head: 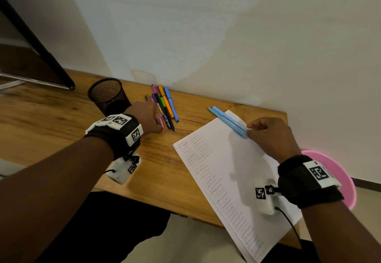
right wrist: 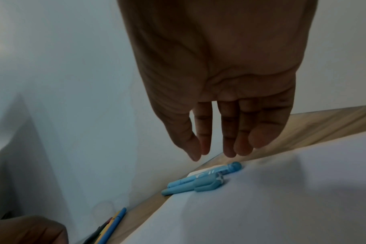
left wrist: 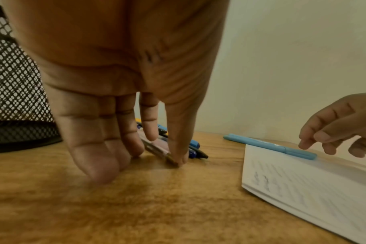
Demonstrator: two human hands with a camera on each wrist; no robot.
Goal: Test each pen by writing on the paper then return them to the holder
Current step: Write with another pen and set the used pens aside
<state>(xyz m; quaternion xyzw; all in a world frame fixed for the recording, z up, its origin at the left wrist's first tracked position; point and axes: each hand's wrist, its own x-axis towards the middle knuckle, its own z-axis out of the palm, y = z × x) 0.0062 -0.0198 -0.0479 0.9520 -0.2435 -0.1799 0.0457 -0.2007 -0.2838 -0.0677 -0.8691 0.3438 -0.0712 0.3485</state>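
Wooden desk (head: 51, 118), black mesh holder (head: 106, 95) at upper left of the head view, standing upright with no pens visible in it. Your left hand (head: 147, 118) is down at the near end of the pen pile (head: 165, 106), just right of the holder; in the left wrist view the thumb (left wrist: 178, 148) and fingers (left wrist: 125, 140) pinch a pinkish pen (left wrist: 157, 148) still lying on the wood. Other pens (orange, blue, green, black) lie side by side next to it. Your right hand (head: 272, 137) hovers right of centre, fingers loosely extended and grasping nothing, tips just above the light blue pen and cap (right wrist: 198, 181). These lie across the top corner of the paper (head: 237, 180), partly on the desk. Paper is angled, with rows of squiggles down its left side. Pink bowl-like thing (head: 340, 172) at right edge.
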